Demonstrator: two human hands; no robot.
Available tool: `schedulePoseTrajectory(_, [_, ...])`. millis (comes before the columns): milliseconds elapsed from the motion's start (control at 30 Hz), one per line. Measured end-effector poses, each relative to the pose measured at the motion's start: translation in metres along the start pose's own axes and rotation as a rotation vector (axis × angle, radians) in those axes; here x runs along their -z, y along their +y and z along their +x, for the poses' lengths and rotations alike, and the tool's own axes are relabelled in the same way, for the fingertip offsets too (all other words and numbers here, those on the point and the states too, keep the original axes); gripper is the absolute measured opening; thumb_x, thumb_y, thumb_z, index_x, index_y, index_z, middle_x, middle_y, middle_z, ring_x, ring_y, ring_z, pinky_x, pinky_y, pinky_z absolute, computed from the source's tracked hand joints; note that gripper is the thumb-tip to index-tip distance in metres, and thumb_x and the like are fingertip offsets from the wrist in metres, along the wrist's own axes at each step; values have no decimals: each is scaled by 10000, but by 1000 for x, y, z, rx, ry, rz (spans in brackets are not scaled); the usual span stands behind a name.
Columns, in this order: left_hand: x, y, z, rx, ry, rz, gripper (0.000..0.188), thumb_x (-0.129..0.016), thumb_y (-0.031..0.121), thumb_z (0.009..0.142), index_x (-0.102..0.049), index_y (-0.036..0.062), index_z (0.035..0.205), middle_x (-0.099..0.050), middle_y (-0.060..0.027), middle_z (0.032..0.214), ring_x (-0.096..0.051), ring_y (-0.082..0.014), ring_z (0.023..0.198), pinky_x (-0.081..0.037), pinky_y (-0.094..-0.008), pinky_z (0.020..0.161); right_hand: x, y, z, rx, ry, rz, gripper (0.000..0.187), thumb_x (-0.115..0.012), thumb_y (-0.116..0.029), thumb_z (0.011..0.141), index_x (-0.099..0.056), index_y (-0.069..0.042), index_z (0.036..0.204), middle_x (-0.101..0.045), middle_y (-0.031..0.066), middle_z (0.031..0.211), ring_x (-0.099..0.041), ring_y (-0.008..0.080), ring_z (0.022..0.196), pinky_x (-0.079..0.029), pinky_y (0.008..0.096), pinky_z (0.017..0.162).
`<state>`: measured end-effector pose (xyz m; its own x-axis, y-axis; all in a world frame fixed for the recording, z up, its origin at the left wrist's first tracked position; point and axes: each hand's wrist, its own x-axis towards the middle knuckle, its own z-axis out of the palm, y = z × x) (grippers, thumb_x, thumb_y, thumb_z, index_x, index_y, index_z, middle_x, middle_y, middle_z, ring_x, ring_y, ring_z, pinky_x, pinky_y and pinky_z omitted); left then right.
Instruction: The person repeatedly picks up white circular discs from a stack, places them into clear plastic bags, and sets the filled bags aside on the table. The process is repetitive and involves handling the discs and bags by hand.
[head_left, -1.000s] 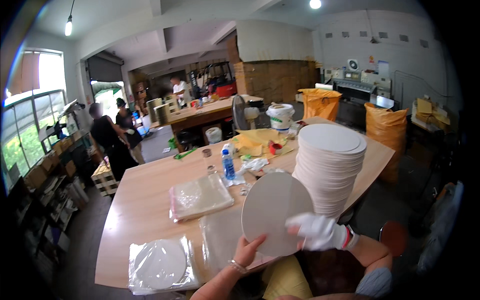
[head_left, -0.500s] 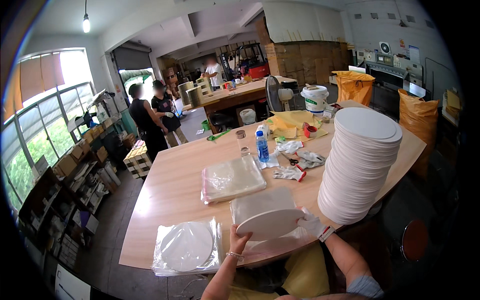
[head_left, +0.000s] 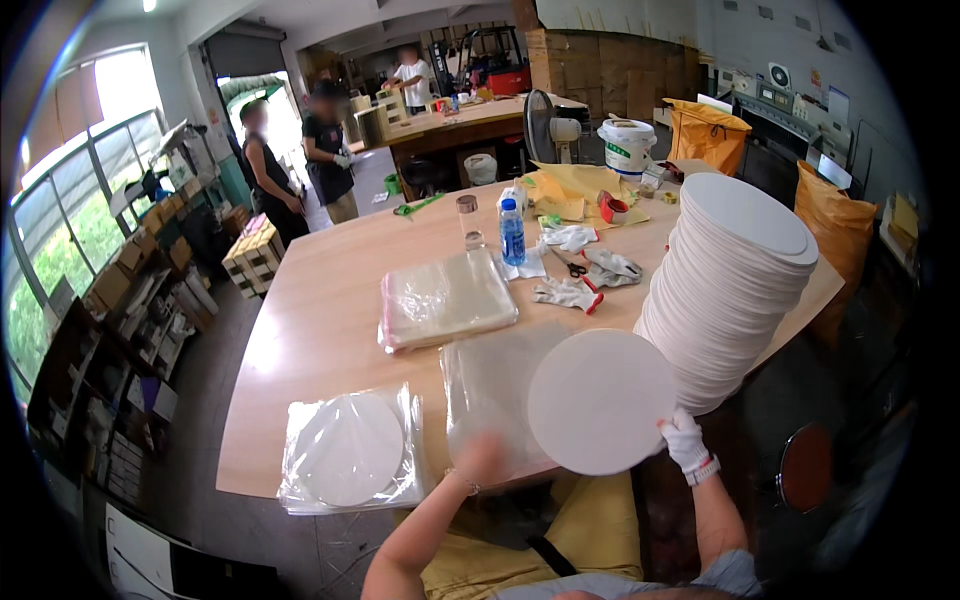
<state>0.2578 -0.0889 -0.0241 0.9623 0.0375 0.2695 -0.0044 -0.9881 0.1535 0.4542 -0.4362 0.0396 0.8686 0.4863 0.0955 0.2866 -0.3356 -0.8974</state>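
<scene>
A round white disc is held at its lower right edge by my right hand, which wears a white glove. My bare left hand is smeared by motion over the near edge of a clear plastic bag stack; its fingers cannot be made out. The disc overlaps the right part of those bags. To the left lies a pile of bagged discs in clear film. A tall, leaning stack of white discs stands at the right, just beyond my right hand.
Another pile of clear bags lies farther back. Behind it are a blue-capped bottle, work gloves, scissors, red tape, yellow paper and a white bucket. Two people stand beyond the table's far left side.
The disc, gripped by both hands before, is now in my right hand alone, turned face up and farther right. My left hand has let go and sits over the bags.
</scene>
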Motion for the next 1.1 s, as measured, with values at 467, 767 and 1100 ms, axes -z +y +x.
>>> schedulePoseTrajectory(467, [-30, 17, 31, -16, 43, -148, 293, -595, 270, 737, -552, 27, 579, -519, -140, 584, -493, -288, 525, -403, -409, 503, 5, -2, -118, -542, -287, 739, 258, -439, -135, 886, -486, -18, 1112, -564, 49, 633, -465, 98, 372, -371, 215, 315])
schedulePoseTrajectory(767, [-10, 15, 25, 70, -292, 87, 123, -529, 150, 760, -580, 45, 799, -564, -133, 851, -540, -294, 806, -443, -402, 690, -28, 12, -96, -546, -515, 801, 205, -455, -159, 886, -507, -29, 1035, -559, 40, 671, -485, 87, 426, -389, 212, 351])
schedulePoseTrajectory(1100, [9, -1, 9, 427, 214, 110, 201, -553, 261, 780, -592, 84, 867, -583, -99, 811, -568, -256, 773, -459, -363, 665, -93, -4, -76, -688, 22, 1016, 142, -451, -130, 899, -509, -120, 1028, -534, 34, 743, -484, 136, 517, -398, 243, 393])
